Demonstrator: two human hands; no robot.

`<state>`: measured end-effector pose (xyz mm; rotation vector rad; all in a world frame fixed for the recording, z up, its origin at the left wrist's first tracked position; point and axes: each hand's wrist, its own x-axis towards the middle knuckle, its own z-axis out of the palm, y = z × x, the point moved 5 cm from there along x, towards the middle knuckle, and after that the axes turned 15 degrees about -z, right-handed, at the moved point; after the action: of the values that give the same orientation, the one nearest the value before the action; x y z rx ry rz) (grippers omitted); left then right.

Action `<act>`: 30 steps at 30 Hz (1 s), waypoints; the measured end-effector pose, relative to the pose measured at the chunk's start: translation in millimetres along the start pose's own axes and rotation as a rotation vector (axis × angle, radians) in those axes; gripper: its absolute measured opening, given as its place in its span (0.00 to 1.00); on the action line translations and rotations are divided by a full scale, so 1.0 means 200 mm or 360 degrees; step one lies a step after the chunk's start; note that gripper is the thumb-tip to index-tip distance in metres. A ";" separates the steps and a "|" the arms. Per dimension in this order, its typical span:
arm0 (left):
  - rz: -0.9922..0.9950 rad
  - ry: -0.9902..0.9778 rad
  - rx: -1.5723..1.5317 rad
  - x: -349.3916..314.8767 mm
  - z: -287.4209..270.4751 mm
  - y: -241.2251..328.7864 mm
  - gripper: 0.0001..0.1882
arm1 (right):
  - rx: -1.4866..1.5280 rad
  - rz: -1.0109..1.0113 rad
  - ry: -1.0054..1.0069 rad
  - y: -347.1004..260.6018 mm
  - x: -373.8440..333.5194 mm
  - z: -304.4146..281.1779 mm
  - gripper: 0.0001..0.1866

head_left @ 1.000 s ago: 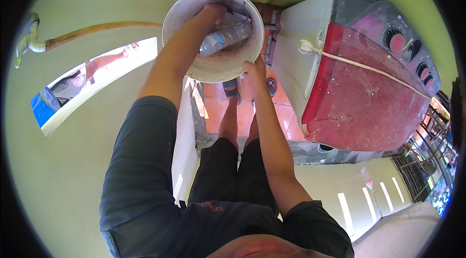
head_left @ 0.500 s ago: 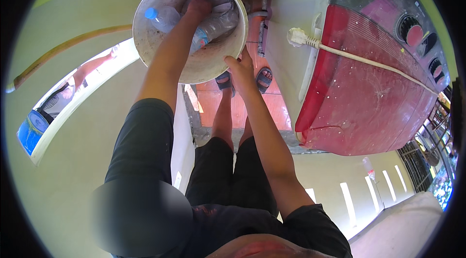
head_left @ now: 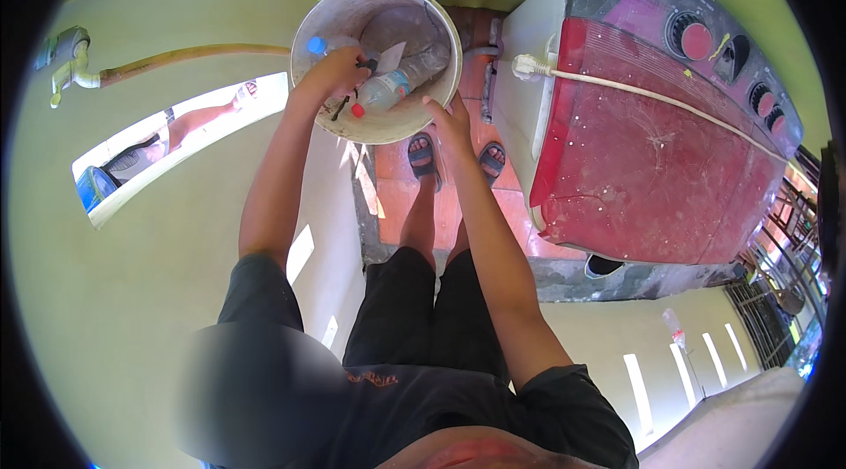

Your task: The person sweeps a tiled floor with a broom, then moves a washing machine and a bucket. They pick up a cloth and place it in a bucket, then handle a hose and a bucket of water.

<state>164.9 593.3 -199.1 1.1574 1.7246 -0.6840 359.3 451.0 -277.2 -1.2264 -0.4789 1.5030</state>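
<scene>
A dirty white bucket (head_left: 304, 41) is tilted so that its mouth faces me. My right hand (head_left: 452, 125) grips its lower right rim, the thumb on the near side. Just inside the left part of the mouth is my left hand (head_left: 333, 74), its fingers closed on a thin black item (head_left: 366, 65) whose kind I cannot make out. Beside that hand lies a clear plastic bottle with a red cap (head_left: 359, 110). Partly behind the hand is another clear bottle with a blue cap (head_left: 316, 45). A pale flat scrap (head_left: 391, 57) shows near my fingers.
To the right stands a washing machine with a red front (head_left: 652, 143), knobs and a white plug and cord (head_left: 532, 67). A tap (head_left: 77, 72) and a brownish pipe (head_left: 194, 55) run along the left wall. My sandalled feet (head_left: 423, 158) are on orange floor tiles (head_left: 397, 196).
My left hand has come up from deep in the bucket toward its left rim, with a thin black item in its fingers. The bucket appears lower and farther right; my right hand keeps its grip.
</scene>
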 end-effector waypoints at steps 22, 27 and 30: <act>0.0117 0.0659 0.0498 -0.16 0.29 -0.12 0.11 | -0.0561 0.0746 0.0368 0.11 -1.08 -0.68 0.25; 0.0076 0.0936 0.0464 -0.12 0.25 -0.09 0.11 | -0.0506 0.0743 0.0367 0.13 -1.15 -0.69 0.26; 0.0168 0.1042 0.0438 -0.21 0.33 -0.12 0.14 | -0.0473 0.0796 0.0368 0.15 -1.19 -0.67 0.27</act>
<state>174.3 512.2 -190.2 1.7952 2.1221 -0.5157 434.4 188.3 -249.4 -1.8300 -0.2534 1.7113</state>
